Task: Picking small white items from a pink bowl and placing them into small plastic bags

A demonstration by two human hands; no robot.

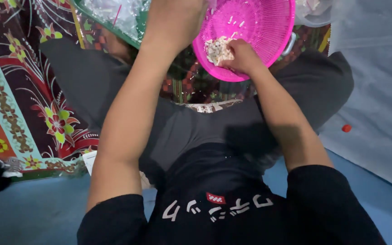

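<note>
Right hand (241, 55) closed on pale pieces (217, 49) inside pink basket (259, 27) | your left hand (178, 18) grips its rim just beside, fingers hidden | risk: tilted basket may spill pieces toward your lap if that grip slackens.

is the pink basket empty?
No: the pink basket holds a heap of small pale pieces at its lower left, and the right hand rests against that heap.
</note>
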